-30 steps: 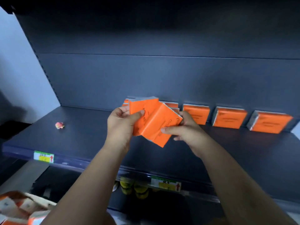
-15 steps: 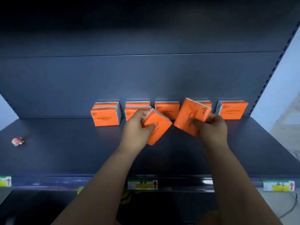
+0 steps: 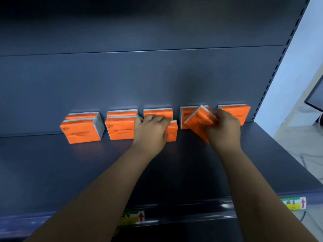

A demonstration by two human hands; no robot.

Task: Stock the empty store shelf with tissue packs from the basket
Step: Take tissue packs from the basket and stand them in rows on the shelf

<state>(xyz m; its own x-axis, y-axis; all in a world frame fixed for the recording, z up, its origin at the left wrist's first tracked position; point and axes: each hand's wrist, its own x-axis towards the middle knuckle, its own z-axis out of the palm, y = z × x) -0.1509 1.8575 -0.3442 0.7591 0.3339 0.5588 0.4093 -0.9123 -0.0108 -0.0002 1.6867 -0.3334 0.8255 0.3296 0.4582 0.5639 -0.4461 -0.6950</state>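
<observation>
Head view: my left hand [image 3: 150,131] grips a tissue pack [image 3: 172,131] from above, fingers curled over its top. It stands the pack on the shelf [image 3: 104,172] just in front of the third rear pack [image 3: 158,113]. Its long axis runs along the back wall, in line with the neighbouring front pack [image 3: 120,130] to its left.

My right hand [image 3: 223,130] pinches the tilted pack [image 3: 197,119], which stands on one corner, diamond-wise, just in front of the fourth rear pack [image 3: 184,113]. That tilt, I judge, is what the coming move turns on. The pack lies to the left of my right hand and must roll down until its long edge rests flat on the shelf, parallel to the wall. My right hand is the nearer one for this slot.

The far-right pack [image 3: 234,110] has no front pack before it. The basket is out of view. A price label [image 3: 134,217] sits on the shelf's front lip.
</observation>
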